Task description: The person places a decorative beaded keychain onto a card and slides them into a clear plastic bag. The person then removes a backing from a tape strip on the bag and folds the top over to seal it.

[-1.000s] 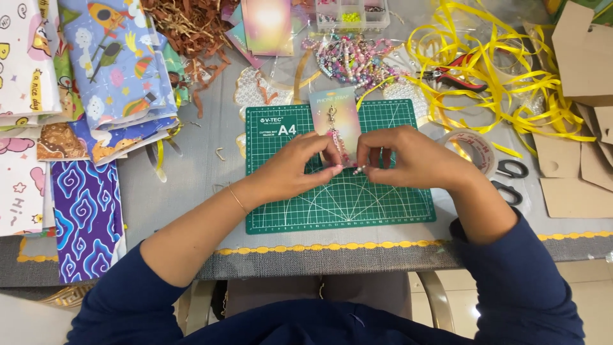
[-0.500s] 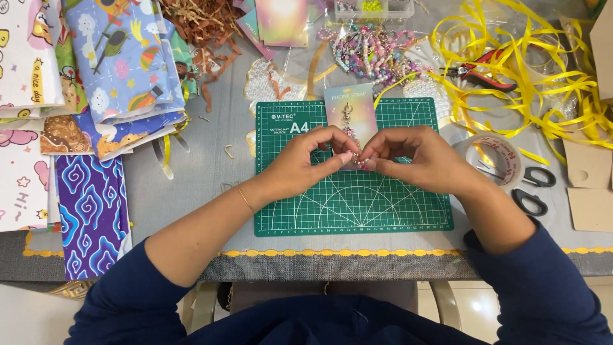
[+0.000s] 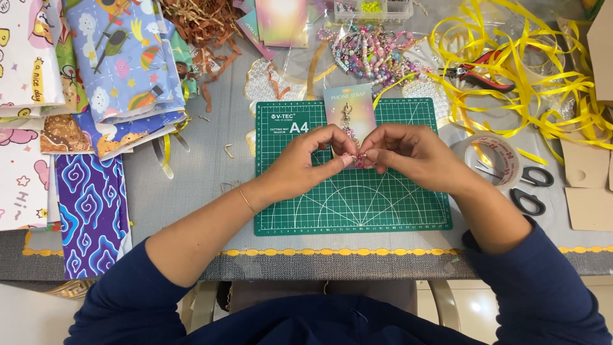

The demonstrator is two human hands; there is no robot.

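My left hand and my right hand meet over a green cutting mat. Both pinch the lower end of a beaded strap that lies on a pastel backing card. The card rests flat on the mat's far edge, its top past the mat. My fingertips cover the strap's lower beads, so the exact grip is hidden. A thin bracelet circles my left wrist.
Patterned paper sheets pile up at the left. Brown paper shreds, a heap of beaded strands, yellow ribbon with red pliers, a tape roll, black scissors and cardboard pieces crowd the back and right.
The view has shifted slightly. My hands stay together over the card's lower end, fingers working at the strap; the card now lies a little straighter on the mat.
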